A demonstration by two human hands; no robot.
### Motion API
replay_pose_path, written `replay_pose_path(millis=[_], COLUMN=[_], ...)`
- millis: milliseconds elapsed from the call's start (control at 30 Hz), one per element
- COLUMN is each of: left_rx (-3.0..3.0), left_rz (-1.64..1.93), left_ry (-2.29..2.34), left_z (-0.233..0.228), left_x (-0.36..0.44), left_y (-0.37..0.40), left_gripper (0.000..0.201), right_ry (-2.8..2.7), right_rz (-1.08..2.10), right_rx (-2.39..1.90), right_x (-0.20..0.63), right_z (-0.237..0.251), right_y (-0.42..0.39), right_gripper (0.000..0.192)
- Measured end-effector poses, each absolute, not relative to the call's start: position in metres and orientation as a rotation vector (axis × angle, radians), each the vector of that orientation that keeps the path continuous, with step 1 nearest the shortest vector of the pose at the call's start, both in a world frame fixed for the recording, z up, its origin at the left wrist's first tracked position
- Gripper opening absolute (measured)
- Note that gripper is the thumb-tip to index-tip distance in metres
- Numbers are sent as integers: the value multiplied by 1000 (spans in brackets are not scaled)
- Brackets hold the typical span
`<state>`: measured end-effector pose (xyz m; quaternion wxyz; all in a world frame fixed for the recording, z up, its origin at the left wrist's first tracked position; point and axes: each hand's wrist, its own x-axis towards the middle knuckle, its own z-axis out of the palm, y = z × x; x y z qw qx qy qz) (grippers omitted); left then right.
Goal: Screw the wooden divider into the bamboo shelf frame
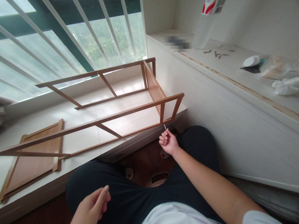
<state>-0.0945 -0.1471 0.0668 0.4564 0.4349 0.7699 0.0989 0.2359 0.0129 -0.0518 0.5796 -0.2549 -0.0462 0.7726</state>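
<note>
On the window ledge (77,137) we see the wooden frame (112,105) lying on its side, with a flat panel (35,155) near its left end. Our right hand (168,142) is up at the frame's near corner, fingers pinched on a thin white pin (165,127) just below the rail. Our left hand (92,207) sits low over the lap, loosely curled and holding nothing. Up right, the table (224,67) carries scattered screws (218,53) and a bottle (253,60).
</note>
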Motion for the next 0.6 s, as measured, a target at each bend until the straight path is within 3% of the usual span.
replay_pose_path(millis=[200,367,600], left_rx=[1662,2062,1871], left_rz=[-265,-478,-863], left_ry=[1709,1435,1114], left_z=[66,25,-44], left_x=[-56,-36,-33], left_y=[-71,-17,16], left_gripper=[54,51,47], right_ry=[-327,-825,-1296], right_rz=[1615,994,575], right_rx=[-926,-1437,-1690], right_x=[231,238,245], right_z=[-61,-70,-67], right_y=[11,13,14], right_gripper=[37,43,45])
